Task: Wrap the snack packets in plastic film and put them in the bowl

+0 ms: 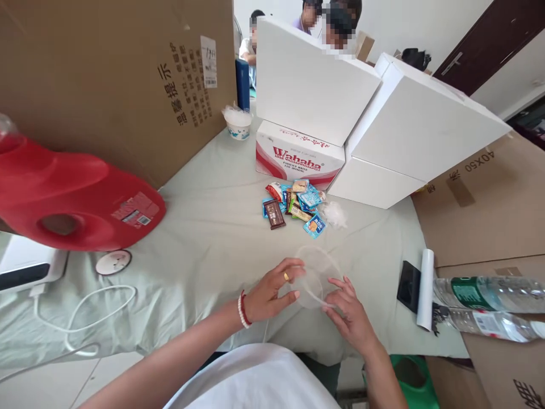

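A clear plastic container [317, 271] with a thin lid edge rests on the pale green cloth in front of me. My left hand [272, 292], with a ring and a red-and-white bead bracelet, grips its left rim between thumb and fingers. My right hand [349, 312] pinches its right rim with the fingertips. Just beyond lies a small pile of wrapped snacks [296, 207] and a wad of white fluff [334, 215].
A red detergent jug [72, 199] lies at left above a white device [25, 267] and cable [80, 318]. White foam boxes [383, 113] and a Wahaha carton [298, 153] stand behind. Water bottles [489, 307] lie right. People sit behind the boxes.
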Demonstrator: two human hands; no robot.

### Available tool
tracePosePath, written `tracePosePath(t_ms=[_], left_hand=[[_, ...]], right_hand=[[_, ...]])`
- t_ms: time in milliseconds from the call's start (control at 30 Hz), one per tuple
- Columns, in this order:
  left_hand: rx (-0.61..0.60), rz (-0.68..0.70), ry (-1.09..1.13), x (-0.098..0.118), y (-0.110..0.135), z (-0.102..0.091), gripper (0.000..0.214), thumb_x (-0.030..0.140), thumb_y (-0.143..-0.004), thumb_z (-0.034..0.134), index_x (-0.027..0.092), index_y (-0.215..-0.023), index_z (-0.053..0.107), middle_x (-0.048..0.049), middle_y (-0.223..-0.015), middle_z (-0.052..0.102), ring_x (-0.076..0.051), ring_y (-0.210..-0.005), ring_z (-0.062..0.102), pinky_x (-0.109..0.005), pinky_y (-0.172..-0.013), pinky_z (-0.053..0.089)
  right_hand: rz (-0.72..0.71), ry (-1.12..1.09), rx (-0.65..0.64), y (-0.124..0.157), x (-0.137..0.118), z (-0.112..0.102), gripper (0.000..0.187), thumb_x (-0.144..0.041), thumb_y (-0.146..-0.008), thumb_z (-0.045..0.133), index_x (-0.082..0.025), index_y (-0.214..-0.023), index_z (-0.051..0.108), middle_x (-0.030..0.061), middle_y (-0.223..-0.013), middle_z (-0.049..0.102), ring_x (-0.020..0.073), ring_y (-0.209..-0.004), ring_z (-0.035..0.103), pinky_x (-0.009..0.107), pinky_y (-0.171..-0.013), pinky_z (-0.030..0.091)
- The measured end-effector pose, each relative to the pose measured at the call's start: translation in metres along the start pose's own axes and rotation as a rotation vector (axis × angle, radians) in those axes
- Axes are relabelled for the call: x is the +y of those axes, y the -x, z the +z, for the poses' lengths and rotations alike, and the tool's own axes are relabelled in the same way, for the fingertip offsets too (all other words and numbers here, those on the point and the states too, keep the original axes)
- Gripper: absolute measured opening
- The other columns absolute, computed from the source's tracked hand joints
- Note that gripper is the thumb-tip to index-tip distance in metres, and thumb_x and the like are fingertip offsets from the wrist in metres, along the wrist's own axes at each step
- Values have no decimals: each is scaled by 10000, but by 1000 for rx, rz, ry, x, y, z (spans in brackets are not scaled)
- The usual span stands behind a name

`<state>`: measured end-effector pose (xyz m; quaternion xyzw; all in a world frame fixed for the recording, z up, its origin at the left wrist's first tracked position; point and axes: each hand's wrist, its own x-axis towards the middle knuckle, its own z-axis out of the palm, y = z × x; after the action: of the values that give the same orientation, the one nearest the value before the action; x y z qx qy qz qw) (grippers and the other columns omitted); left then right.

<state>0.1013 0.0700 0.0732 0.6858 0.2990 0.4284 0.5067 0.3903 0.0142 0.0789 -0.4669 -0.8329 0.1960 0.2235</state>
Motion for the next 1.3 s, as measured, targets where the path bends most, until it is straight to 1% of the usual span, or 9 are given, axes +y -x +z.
tracePosePath(t_ms=[100, 200, 400, 500, 633, 767, 900, 1067, 1300], left_hand=[[67, -10, -57, -8, 5, 2, 466, 372, -962, 645, 322, -1424, 601, -175, -1552, 486, -264, -1193, 625, -409, -933, 563], [124, -95, -190, -20, 25, -11, 337, 347, -972, 613, 307, -1301, 670, -159, -1445, 586, -261, -1182, 653, -422, -957, 575], [316, -280, -380, -34, 91, -47, 192, 397, -950, 603, 314, -1059, 738, -108, -1219, 694, -247, -989, 722, -368, -807, 628], [460, -334, -440, -33, 114, -60, 208, 435, -949, 598, 304, -1034, 735, -99, -1187, 698, -226, -905, 724, -347, -729, 632], [681, -349, -520, -28, 117, -73, 212, 448, -945, 599, 285, -979, 730, -86, -1118, 691, -235, -984, 707, -356, -771, 624], [858, -270, -469, -19, 70, -82, 126, 356, -928, 630, 265, -907, 716, -54, -1034, 668, -207, -978, 673, -319, -803, 582], [1019, -142, -410, -33, -29, -115, 76, 260, -909, 623, 244, -905, 697, -60, -1029, 640, -200, -995, 640, -290, -829, 537], [1055, -356, -597, -87, -150, -205, 183, 69, -854, 516, 198, -922, 627, -108, -1089, 618, -228, -1011, 636, -371, -971, 502], [765, -413, -859, -142, -242, -322, 540, 57, -851, 596, 123, -1384, 544, -230, -1517, 512, -342, -1422, 491, -514, -1246, 306]], right_hand=[[165, 134, 255, 9, 36, -5, 148, -334, -1031, 568, -261, -964, 679, 77, -925, 732, 326, -1264, 639, 587, -1086, 507], [252, 305, 449, -4, 90, -17, 208, -368, -1025, 548, -243, -913, 671, 111, -912, 727, 348, -1201, 639, 581, -985, 551], [307, 462, 413, -101, 177, -33, 260, -333, -969, 473, -202, -833, 651, 119, -802, 661, 357, -1213, 564, 684, -1090, 398], [287, 449, 439, -151, 194, -47, 263, -357, -935, 478, -186, -915, 677, 155, -903, 652, 366, -1246, 509, 691, -1094, 371], [174, 507, 593, -176, 174, -46, 351, -337, -946, 497, -150, -1168, 694, 192, -1152, 606, 361, -1256, 491, 601, -1074, 425], [199, 524, 429, -171, 154, -5, 435, -392, -994, 487, -186, -1329, 673, 181, -1211, 591, 325, -1088, 551, 503, -937, 498], [251, 543, 384, -175, 180, 36, 514, -413, -988, 472, -81, -1321, 678, 242, -1187, 608, 361, -1066, 569, 561, -934, 470], [199, 536, 466, -176, 208, 49, 472, -372, -998, 476, -95, -1318, 683, 234, -1142, 666, 370, -1083, 612, 554, -940, 468], [227, 510, 473, -168, 199, 52, 415, -336, -1000, 477, -141, -1309, 672, 219, -1167, 668, 369, -1130, 615, 549, -976, 468]])
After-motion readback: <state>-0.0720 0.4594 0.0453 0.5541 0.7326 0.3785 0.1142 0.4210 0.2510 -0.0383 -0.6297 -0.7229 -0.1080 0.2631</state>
